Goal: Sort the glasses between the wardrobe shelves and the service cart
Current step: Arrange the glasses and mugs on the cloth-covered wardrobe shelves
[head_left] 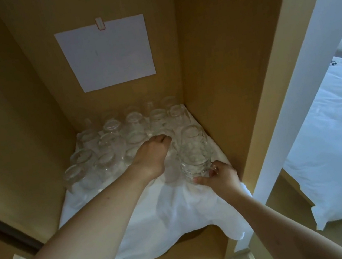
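Note:
Several clear glasses (114, 142) stand upside down in rows on a white cloth (157, 216) that covers a wooden wardrobe shelf (196, 237). My left hand (150, 155) reaches over the middle of the rows, its fingers curled down on top of a tall glass (171, 169). My right hand (219, 176) grips the base of a patterned glass (196, 165) at the right front of the group, beside the wardrobe's right wall. The service cart is out of view.
A white sheet of paper (106, 54) is taped to the wardrobe's back panel. Wooden side walls (220, 76) close in the shelf on both sides. A white door frame (307, 90) and a bed with white linen (341, 136) lie to the right.

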Tool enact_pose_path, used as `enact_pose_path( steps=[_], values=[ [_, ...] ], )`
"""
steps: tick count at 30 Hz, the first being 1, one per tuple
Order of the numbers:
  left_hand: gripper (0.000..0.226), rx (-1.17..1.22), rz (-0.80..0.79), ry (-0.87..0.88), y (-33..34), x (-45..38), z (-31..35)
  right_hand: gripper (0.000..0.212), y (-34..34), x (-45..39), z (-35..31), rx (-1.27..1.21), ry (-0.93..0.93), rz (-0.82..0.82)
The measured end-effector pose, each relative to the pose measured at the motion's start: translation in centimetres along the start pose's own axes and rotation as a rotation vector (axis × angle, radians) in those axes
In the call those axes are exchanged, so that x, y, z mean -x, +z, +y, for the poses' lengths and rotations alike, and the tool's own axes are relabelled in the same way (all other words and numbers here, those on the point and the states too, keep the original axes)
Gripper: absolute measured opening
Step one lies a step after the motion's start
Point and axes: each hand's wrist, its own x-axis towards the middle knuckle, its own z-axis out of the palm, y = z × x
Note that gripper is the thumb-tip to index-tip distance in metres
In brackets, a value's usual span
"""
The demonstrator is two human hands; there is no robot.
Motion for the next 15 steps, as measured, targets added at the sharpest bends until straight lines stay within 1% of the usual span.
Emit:
enact_pose_path(
  steps=[2, 4, 5, 7, 9, 12, 13, 15],
  values=[
    [0.083, 0.042, 0.007, -0.019, 0.0, -0.1, -0.5, 0.052, 0.0, 0.1, -0.1, -0.049, -0.009, -0.012],
    [0.085, 0.074, 0.014, -0.015, 0.2, -0.1, -0.8, 0.038, 0.0, 0.4, -0.4, -0.121, -0.045, -0.034],
    [0.086, 0.085, 0.019, -0.013, 0.3, -0.1, -0.9, 0.035, -0.1, 0.5, -0.6, -0.160, -0.057, -0.041],
    [0.087, 0.101, 0.029, -0.016, 0.5, -0.1, -0.9, 0.043, -0.2, 0.3, -1.0, -0.225, -0.050, -0.049],
    [0.087, 0.127, 0.033, -0.023, 0.5, -0.2, -1.0, 0.051, -0.6, 0.2, -1.2, -0.296, 0.003, -0.054],
    [0.089, 0.166, 0.033, -0.041, 0.7, -0.3, -1.2, 0.054, -1.2, 0.5, -0.9, -0.440, 0.041, -0.060],
    [0.091, 0.170, 0.031, -0.045, 0.7, -0.3, -1.2, 0.060, -1.4, 0.8, -1.0, -0.495, 0.047, -0.081],
    [0.094, 0.170, 0.017, -0.048, 0.7, -0.4, -1.3, 0.082, -1.6, 1.3, -1.4, -0.618, 0.104, -0.173]
  ],
)
